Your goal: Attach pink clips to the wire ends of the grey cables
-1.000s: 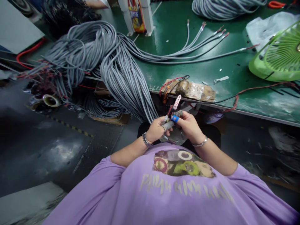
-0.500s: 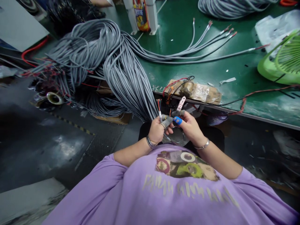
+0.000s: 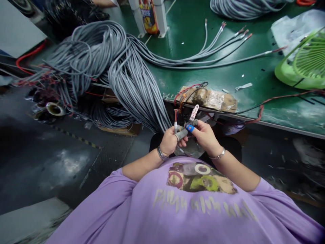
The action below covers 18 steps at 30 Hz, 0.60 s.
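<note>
My left hand [image 3: 169, 140] is closed round a grey cable [image 3: 175, 127], whose stripped end with thin coloured wires [image 3: 176, 114] points up above the fist. Grey covers wrap its thumb and some fingertips. My right hand [image 3: 206, 136] pinches beside it, fingertips almost against the left thumb. A blue wrap [image 3: 190, 128] is on the right thumb, and a grey cover is on a finger. From the right fingers a pale pink flat tool with small holes [image 3: 194, 112] sticks up; its lower end is hidden. What lies between both sets of fingertips is too small to make out.
A large grey cable bundle [image 3: 137, 81] drapes over the edge of the green table [image 3: 182, 79]. Several stripped cable ends lie across the tabletop. A taped cardboard piece [image 3: 215, 99] is at the front edge, and a green fan [image 3: 302, 64] stands at the right.
The view has shifted slightly, moving the table things left. The wire ends above my left hand now stand closer together and more upright. Both hands keep their hold.
</note>
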Motion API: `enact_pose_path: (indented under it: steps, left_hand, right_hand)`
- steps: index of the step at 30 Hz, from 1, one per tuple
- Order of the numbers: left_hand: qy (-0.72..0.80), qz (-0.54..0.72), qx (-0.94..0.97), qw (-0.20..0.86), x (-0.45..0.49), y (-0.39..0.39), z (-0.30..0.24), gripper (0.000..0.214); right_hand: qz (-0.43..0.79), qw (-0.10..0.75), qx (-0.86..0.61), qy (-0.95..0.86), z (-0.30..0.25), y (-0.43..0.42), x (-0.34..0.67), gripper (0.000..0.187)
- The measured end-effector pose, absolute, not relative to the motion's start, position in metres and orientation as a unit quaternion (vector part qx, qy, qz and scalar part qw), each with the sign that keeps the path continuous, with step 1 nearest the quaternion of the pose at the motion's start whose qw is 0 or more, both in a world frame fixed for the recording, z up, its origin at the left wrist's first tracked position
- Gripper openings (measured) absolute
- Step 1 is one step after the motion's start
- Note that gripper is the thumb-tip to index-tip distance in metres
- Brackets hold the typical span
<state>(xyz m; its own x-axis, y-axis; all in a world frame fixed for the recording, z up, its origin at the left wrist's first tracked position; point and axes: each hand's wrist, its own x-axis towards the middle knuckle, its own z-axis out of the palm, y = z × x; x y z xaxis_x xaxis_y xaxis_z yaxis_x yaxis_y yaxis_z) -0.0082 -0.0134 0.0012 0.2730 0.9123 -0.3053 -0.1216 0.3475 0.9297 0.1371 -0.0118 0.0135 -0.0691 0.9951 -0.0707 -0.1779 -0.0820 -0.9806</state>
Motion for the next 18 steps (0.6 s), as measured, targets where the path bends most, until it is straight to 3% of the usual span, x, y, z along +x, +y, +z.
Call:
enact_pose_path:
  steps: [18]
  left_hand:
    - [0.461,0.414,0.389,0.681,-0.007,-0.0124,0.0057,0.04]
  right_hand:
    - [0.607,0.516,-0.46,-0.393,0.0086,-0.0122,0.1363,0.034]
